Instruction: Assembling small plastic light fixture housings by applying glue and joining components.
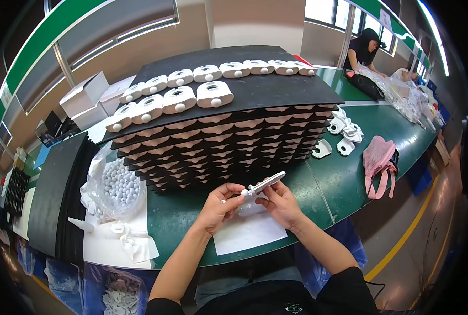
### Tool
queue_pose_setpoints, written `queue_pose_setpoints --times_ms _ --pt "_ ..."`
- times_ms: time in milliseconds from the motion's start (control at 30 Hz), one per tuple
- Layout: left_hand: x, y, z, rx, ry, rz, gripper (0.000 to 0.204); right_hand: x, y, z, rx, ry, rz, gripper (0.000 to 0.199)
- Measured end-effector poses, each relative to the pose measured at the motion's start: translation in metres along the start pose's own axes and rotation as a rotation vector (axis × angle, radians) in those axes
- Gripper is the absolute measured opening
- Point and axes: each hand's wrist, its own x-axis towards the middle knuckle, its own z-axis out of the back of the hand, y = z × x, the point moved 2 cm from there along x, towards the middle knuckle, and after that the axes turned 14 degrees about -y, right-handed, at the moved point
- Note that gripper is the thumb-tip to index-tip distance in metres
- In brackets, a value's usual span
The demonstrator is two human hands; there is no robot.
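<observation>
Over the near edge of the green table, my right hand [282, 203] grips a flat white plastic part [268, 181], tilted upward to the right. My left hand [218, 209] pinches a small white ball [245, 192] against the part's left end. A second tiny white piece [223, 201] shows between the fingers of that hand. Below both hands lies a white sheet of paper [250, 233]. Beyond them rises a stack of black boards [291, 86] with white parts between the layers. Rows of white housings [214, 94], each with a ball at its front, stand on top.
Left of the stack, a clear bag of white balls [120, 184] sits near a white squeeze bottle [81, 224] and a crumpled cloth [131, 241]. Loose white housings [344, 128] and a pink bag [379, 165] lie to the right. Another person [365, 52] works at the far right.
</observation>
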Motion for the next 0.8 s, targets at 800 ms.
queue_pose_setpoints --times_ms 800 --pt "0.01 -0.002 0.023 -0.464 -0.172 0.081 0.031 0.021 0.179 -0.114 -0.745 0.012 0.93 0.035"
